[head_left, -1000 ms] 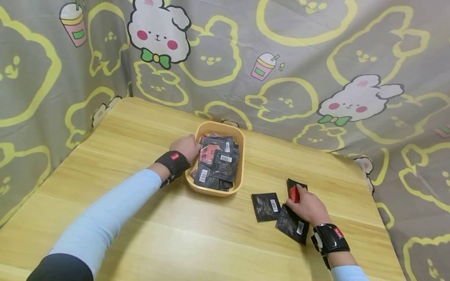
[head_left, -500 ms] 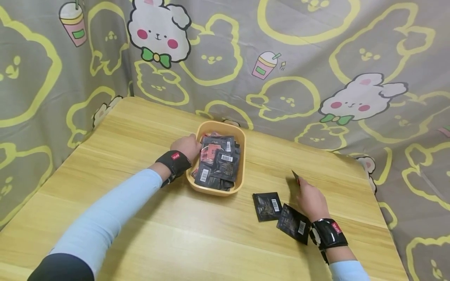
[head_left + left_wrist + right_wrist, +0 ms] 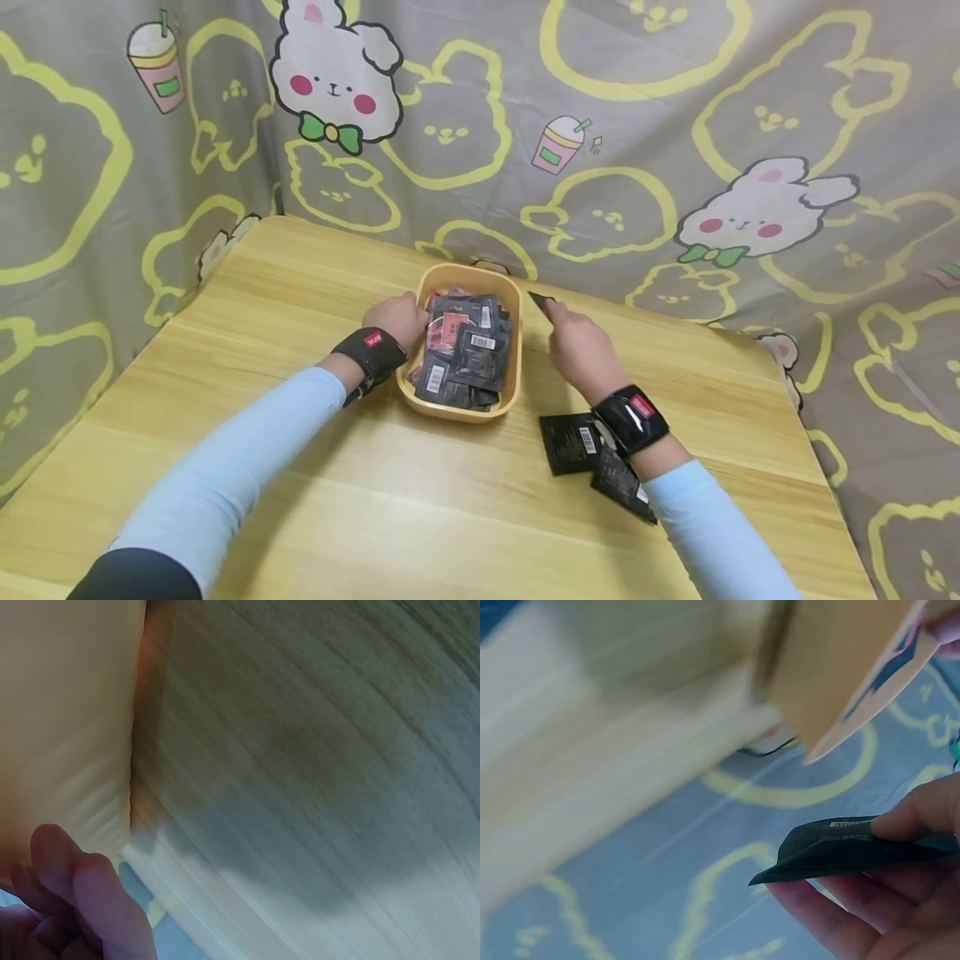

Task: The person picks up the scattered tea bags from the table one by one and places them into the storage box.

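Observation:
A peach-coloured plastic bin [image 3: 450, 411] full of black and pink-red sachets [image 3: 480, 354] stands on the wooden table. My left hand [image 3: 393, 321] grips its left rim; in the left wrist view the fingers [image 3: 105, 900] lie against the outer wall. My right hand [image 3: 585, 350] is just right of the bin's far end, raised above the table. It pinches a flat black sachet [image 3: 825, 847] between thumb and fingers, with a small barcode showing on it. Two more black sachets, one squared to me [image 3: 567, 442] and one slanted [image 3: 622, 487], lie under the right wrist, partly covered.
The light wooden table [image 3: 360, 517] reaches forward to a grey curtain [image 3: 622, 125] printed with yellow outlines and white rabbits. That curtain hangs along the back and both sides. Bare tabletop lies in front of the bin.
My right hand has picked a black sachet off the table and carried it left and forward, close to the bin. The left hand stays on the bin's rim.

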{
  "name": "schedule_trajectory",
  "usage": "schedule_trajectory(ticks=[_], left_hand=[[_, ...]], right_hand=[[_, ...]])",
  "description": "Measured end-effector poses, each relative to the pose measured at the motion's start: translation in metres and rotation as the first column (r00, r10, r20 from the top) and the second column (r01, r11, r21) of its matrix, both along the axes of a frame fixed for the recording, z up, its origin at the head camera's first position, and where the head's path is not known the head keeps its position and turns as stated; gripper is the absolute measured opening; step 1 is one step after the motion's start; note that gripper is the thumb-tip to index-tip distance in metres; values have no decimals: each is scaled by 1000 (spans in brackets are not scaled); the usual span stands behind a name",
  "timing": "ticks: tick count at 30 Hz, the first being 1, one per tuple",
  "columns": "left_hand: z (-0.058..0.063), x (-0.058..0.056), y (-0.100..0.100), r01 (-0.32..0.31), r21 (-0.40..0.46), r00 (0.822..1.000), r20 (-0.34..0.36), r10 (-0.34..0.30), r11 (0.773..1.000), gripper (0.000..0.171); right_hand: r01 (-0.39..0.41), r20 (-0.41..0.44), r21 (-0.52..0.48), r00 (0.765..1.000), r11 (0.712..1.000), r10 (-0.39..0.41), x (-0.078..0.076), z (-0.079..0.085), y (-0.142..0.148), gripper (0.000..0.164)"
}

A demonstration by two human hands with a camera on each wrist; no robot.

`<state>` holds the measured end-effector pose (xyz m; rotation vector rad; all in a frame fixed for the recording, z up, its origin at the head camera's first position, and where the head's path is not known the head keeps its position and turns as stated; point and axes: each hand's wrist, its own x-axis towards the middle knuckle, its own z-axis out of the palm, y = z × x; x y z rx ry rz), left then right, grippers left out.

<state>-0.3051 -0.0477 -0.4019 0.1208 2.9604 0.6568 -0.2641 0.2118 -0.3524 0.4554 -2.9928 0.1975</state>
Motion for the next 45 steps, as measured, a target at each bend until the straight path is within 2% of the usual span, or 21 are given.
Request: schedule_trajectory(ticks=[8, 12, 17, 19, 24, 27, 33, 39, 45], left_hand=[[-8, -1, 5, 0, 12, 1000, 3, 0, 1000, 30], [-13, -2, 7, -2, 14, 1000, 10, 2, 1000, 29], [-15, -2, 9, 8, 10, 1000, 17, -8, 1000, 30], [-15, -1, 9, 13, 9, 1000, 19, -13, 1000, 30], [-10, 1, 8, 20, 1, 1000, 24, -20, 1000, 30], [-11, 0, 5, 17, 5, 1000, 19, -17, 1000, 30], [-12, -5, -1, 7, 4, 1000, -6, -7, 1000, 30], [-7, -5, -2, -3, 12, 1000, -2, 3, 1000, 30], [-9, -7, -3, -2, 14, 1000, -7, 3, 1000, 30]], right_hand=[[-103, -83, 109, 990, 989, 112, -21, 9, -57, 39], [-153, -78, 128, 983, 980, 163, -27, 11, -71, 39], [-178, 64, 95, 983, 979, 172, -23, 8, -71, 72], [-169, 107, 74, 981, 983, 161, -18, 5, -64, 81], [-127, 156, 14, 980, 992, 123, 2, -3, -34, 79], [-67, 217, -13, 974, 998, 68, 18, -9, -9, 81], [33, 275, -35, 961, 999, -22, 51, -32, 33, 76], [91, 318, 3, 944, 996, -87, 79, -57, 44, 70], [82, 298, 66, 950, 994, -98, 87, -69, 38, 70]])
